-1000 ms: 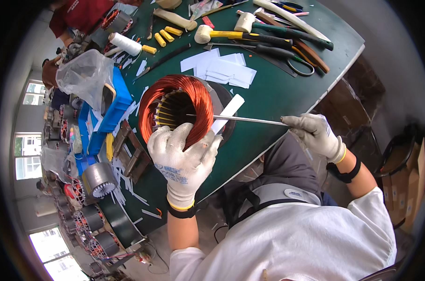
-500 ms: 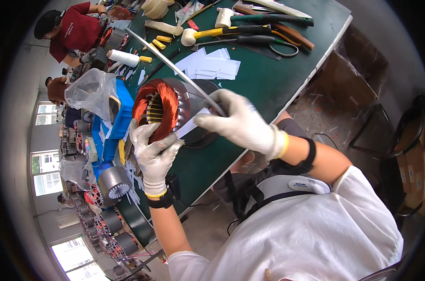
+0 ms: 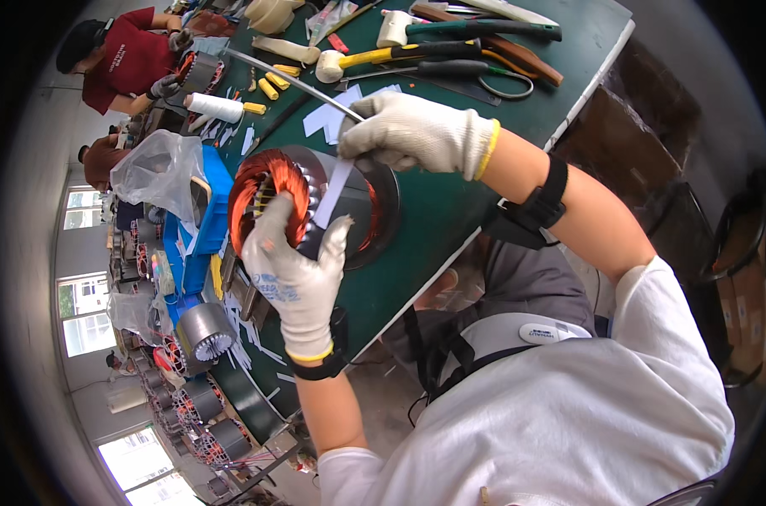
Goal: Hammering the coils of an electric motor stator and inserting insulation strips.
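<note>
A motor stator [image 3: 374, 198] lies on its side on the green table, its orange-red copper winding [image 3: 297, 190] bulging from the end towards the left. My gloved left hand [image 3: 294, 274] rests against that winding, fingers over its lower edge by the bore and thumb spread apart. Above the stator, my gloved right hand [image 3: 421, 135] is closed round a long thin metal rod [image 3: 290, 78], which points to the far left. A white paper strip [image 3: 336, 190] hangs from the right fingertips down to the winding; its lower end is near the slots.
Mallets [image 3: 358, 59] and other hand tools lie at the far side, with white paper sheets [image 3: 324, 118] nearer. A blue bin [image 3: 218, 198] with a plastic bag [image 3: 159, 173] stands left, beside another stator [image 3: 206, 329]. A co-worker [image 3: 130, 59] handles a stator at far left.
My right hand has risen away from the stator with the rod, and the strip now stands steeper. My left hand has shifted up over the winding, its thumb spreading.
</note>
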Action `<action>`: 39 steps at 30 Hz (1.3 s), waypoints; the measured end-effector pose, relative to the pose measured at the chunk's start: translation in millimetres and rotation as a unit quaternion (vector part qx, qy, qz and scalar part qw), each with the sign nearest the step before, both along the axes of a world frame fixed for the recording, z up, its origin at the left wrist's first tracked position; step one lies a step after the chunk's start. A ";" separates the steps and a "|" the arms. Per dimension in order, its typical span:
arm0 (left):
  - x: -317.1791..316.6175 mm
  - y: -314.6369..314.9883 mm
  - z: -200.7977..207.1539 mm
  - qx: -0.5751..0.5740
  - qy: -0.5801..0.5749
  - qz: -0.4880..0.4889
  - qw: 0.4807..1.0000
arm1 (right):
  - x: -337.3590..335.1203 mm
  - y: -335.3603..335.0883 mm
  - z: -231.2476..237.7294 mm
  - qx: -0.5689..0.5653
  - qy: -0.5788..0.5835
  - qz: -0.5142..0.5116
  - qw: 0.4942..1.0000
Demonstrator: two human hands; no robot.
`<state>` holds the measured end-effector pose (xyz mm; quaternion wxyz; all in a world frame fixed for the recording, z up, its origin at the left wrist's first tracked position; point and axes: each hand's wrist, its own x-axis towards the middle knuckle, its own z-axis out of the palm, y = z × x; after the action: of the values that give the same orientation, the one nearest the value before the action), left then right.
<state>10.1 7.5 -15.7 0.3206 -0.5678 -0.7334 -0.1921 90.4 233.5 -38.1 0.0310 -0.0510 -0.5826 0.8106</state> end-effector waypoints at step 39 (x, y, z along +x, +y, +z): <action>2.6 0.0 -4.6 -0.023 -0.039 0.089 0.995 | 114.4 14.3 38.4 0.725 0.067 -0.086 0.681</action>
<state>12.7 7.5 -20.3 0.2945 -0.4997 -0.7971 -0.1680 204.8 247.8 0.3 0.1666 -0.0083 -0.9774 0.1302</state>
